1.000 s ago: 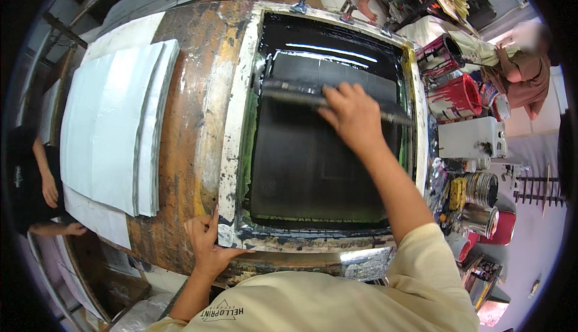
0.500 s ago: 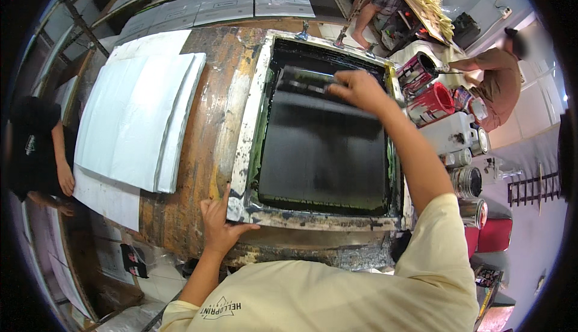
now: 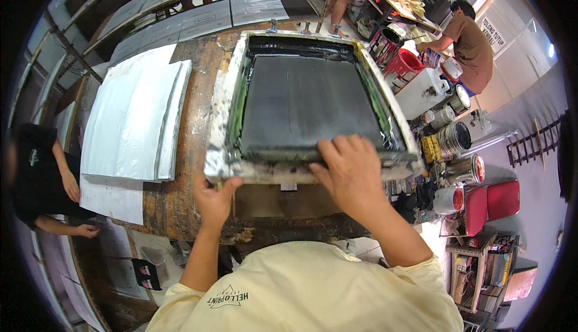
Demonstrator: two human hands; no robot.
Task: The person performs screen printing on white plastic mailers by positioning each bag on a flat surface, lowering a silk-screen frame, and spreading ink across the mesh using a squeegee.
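Note:
A screen printing frame (image 3: 220,115) with a dark, ink-coated mesh (image 3: 301,103) is tilted, its near side raised off the worn wooden table (image 3: 195,115). My left hand (image 3: 215,202) grips its near left corner, thumb pointing right. At the near end of the mesh lies a dark, long squeegee (image 3: 280,152). My right hand (image 3: 352,172) is closed over the squeegee's right part, against the frame's near rail; its palm hides part of the contact. Under the raised rail shows a brown surface (image 3: 265,200) with a small white piece (image 3: 289,187).
White sheets (image 3: 129,121) are stacked on the table's left. Clamps (image 3: 306,28) hold the frame's far side. Ink cans and a red bucket (image 3: 404,64) line the right. One person (image 3: 42,175) stands at left, another (image 3: 472,46) at far right. Red chairs (image 3: 503,199) stand at right.
My right hand has drawn the squeegee from the far end to the near end. The frame's near side has risen, with my left hand now gripping its corner. My view has shifted.

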